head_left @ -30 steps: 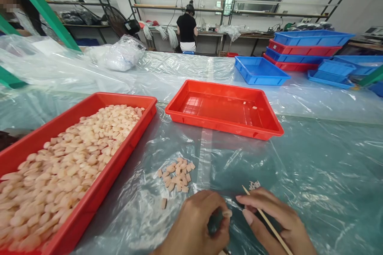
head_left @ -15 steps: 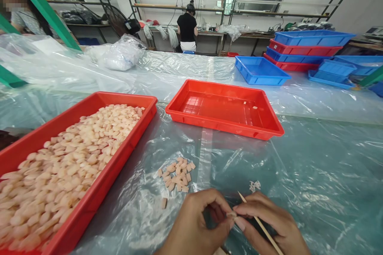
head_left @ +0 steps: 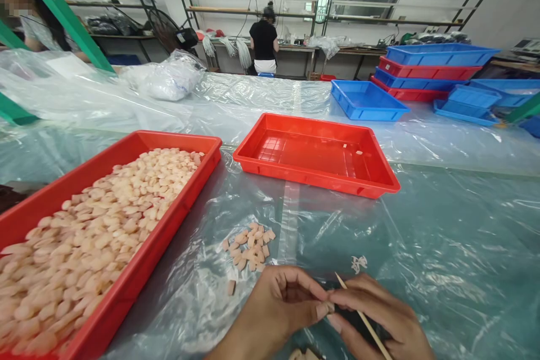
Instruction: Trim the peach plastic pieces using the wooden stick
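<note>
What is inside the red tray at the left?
The red tray holds many pale, rounded pieces, heaped together. Some bare red shows along its edges. Whatever lies beneath the top pieces is covered and cannot be seen.

Small pale piece (head_left: 330, 307) pinched in fingers (head_left: 310, 315); pointed stick (head_left: 368, 324) held slantwise.

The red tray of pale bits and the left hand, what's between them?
One loose tan piece and a tan cluster, lying on plastic sheeting, in the head view.

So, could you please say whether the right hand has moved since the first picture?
Yes: the right hand has shifted slightly left and toward the wearer, clear of the white scraps.
</note>
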The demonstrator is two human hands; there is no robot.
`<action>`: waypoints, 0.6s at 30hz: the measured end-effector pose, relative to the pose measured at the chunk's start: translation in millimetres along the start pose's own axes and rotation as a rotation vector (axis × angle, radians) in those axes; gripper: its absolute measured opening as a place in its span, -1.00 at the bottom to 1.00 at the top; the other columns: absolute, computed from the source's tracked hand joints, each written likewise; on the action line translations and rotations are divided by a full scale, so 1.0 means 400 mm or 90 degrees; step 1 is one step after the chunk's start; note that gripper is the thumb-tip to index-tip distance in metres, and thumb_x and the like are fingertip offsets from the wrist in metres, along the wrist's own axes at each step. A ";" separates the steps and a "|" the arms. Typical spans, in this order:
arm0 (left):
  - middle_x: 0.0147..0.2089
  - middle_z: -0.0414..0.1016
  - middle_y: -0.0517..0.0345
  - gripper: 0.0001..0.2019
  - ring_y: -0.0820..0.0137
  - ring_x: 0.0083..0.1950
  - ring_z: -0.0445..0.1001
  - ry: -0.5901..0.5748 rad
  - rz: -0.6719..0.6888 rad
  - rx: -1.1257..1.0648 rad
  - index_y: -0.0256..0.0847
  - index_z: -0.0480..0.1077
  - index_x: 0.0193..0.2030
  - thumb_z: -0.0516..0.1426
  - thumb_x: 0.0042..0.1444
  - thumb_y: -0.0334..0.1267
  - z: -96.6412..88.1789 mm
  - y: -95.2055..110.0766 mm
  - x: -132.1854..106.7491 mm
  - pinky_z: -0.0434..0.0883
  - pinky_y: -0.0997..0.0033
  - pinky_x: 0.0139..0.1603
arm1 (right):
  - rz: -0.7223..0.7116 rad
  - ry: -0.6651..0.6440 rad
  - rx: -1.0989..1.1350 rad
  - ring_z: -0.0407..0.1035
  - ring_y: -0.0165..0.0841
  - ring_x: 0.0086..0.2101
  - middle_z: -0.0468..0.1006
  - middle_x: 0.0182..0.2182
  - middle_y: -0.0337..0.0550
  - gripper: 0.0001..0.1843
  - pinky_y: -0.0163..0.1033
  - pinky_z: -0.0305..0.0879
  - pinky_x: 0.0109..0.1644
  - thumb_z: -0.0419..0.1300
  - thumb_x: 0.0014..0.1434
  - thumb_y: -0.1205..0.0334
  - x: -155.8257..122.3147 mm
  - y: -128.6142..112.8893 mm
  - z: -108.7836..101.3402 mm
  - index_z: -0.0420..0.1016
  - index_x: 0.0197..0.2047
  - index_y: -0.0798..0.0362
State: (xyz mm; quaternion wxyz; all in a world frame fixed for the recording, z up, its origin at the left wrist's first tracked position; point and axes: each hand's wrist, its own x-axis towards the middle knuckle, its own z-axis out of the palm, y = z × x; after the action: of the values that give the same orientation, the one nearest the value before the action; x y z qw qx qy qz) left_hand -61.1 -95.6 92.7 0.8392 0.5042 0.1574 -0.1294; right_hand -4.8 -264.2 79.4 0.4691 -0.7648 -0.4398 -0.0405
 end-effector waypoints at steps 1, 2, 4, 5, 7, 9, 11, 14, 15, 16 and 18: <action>-0.42 0.53 0.09 -0.81 0.53 -0.40 0.45 0.002 0.002 -0.005 -0.36 0.48 -0.41 0.34 -0.17 -0.32 -0.001 0.000 0.000 0.35 0.61 -0.34 | -0.004 0.000 -0.004 0.42 -0.41 -0.46 0.51 -0.45 -0.22 -0.70 -0.37 0.40 -0.41 0.24 0.00 0.47 -0.001 0.001 0.001 0.43 -0.18 0.00; -0.42 0.53 0.10 -0.79 0.53 -0.39 0.45 0.007 0.006 -0.009 -0.36 0.48 -0.38 0.35 -0.18 -0.34 -0.001 0.000 0.000 0.35 0.61 -0.33 | -0.006 -0.001 -0.007 0.42 -0.41 -0.46 0.51 -0.45 -0.22 -0.70 -0.36 0.40 -0.42 0.24 0.00 0.47 -0.003 0.000 0.002 0.43 -0.18 0.00; -0.43 0.52 0.13 -0.74 0.56 -0.43 0.43 0.020 0.004 -0.018 -0.34 0.48 -0.33 0.36 -0.21 -0.34 -0.001 0.001 0.000 0.35 0.62 -0.37 | -0.009 0.010 -0.016 0.41 -0.41 -0.47 0.51 -0.45 -0.21 -0.69 -0.36 0.39 -0.42 0.23 0.00 0.50 -0.006 -0.004 0.003 0.42 -0.18 -0.01; -0.45 0.51 0.14 -0.73 0.57 -0.46 0.42 0.026 -0.002 -0.020 -0.34 0.47 -0.33 0.36 -0.22 -0.34 0.000 0.002 0.000 0.35 0.63 -0.40 | -0.011 0.024 -0.023 0.41 -0.41 -0.47 0.52 -0.45 -0.22 -0.68 -0.35 0.39 -0.42 0.22 0.00 0.51 -0.008 -0.007 0.003 0.41 -0.18 -0.01; -0.49 0.49 0.15 -0.73 0.57 -0.51 0.39 0.025 -0.019 -0.027 -0.35 0.47 -0.33 0.35 -0.20 -0.31 -0.001 0.005 0.001 0.34 0.62 -0.45 | -0.013 0.048 -0.039 0.40 -0.41 -0.48 0.52 -0.45 -0.22 -0.66 -0.34 0.39 -0.42 0.23 -0.02 0.53 -0.009 -0.013 0.002 0.41 -0.18 -0.02; -0.51 0.48 0.15 -0.73 0.56 -0.52 0.40 0.022 -0.028 -0.034 -0.36 0.47 -0.32 0.34 -0.17 -0.28 -0.001 0.008 0.002 0.34 0.61 -0.46 | -0.016 0.061 -0.049 0.40 -0.41 -0.49 0.53 -0.46 -0.22 -0.65 -0.33 0.39 -0.43 0.23 -0.03 0.53 -0.009 -0.018 0.002 0.42 -0.19 -0.02; -0.51 0.49 0.14 -0.73 0.56 -0.52 0.40 0.022 -0.034 -0.039 -0.36 0.47 -0.32 0.34 -0.18 -0.29 -0.001 0.010 0.003 0.34 0.60 -0.45 | -0.020 0.058 -0.056 0.40 -0.40 -0.50 0.52 -0.47 -0.22 -0.66 -0.33 0.39 -0.44 0.23 -0.03 0.53 -0.008 -0.019 0.002 0.43 -0.19 -0.02; -0.53 0.48 0.16 -0.71 0.59 -0.56 0.37 0.025 -0.038 -0.048 -0.35 0.46 -0.34 0.36 -0.23 -0.30 0.000 0.008 0.007 0.31 0.62 -0.48 | -0.032 0.051 -0.064 0.40 -0.39 -0.51 0.52 -0.49 -0.21 -0.65 -0.31 0.38 -0.46 0.23 -0.03 0.53 -0.008 -0.017 0.002 0.43 -0.18 -0.02; -0.53 0.47 0.17 -0.71 0.60 -0.57 0.35 0.027 -0.037 -0.051 -0.35 0.46 -0.35 0.37 -0.25 -0.31 0.000 0.006 0.009 0.30 0.63 -0.49 | -0.037 0.050 -0.067 0.39 -0.39 -0.51 0.51 -0.49 -0.21 -0.65 -0.31 0.38 -0.47 0.23 -0.03 0.54 -0.008 -0.015 0.003 0.42 -0.18 -0.01; -0.54 0.46 0.19 -0.70 0.61 -0.58 0.35 0.028 -0.036 -0.053 -0.35 0.45 -0.34 0.37 -0.26 -0.32 -0.001 0.004 0.010 0.28 0.64 -0.50 | -0.042 0.048 -0.069 0.38 -0.39 -0.52 0.51 -0.50 -0.21 -0.65 -0.30 0.37 -0.48 0.23 -0.03 0.54 -0.008 -0.014 0.003 0.42 -0.18 -0.01; -0.52 0.45 0.20 -0.67 0.62 -0.56 0.34 0.026 -0.032 -0.054 -0.34 0.44 -0.32 0.38 -0.27 -0.33 -0.001 0.000 0.011 0.27 0.66 -0.50 | -0.049 0.042 -0.071 0.37 -0.39 -0.53 0.50 -0.50 -0.20 -0.65 -0.29 0.37 -0.49 0.23 -0.03 0.54 -0.009 -0.013 0.005 0.41 -0.18 0.00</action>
State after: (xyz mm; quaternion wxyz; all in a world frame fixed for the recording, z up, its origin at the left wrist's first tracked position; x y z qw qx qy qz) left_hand -57.1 -95.4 90.5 0.8528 0.4668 0.1926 -0.1335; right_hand -11.4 -264.1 80.2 0.4383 -0.7704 -0.4502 -0.1079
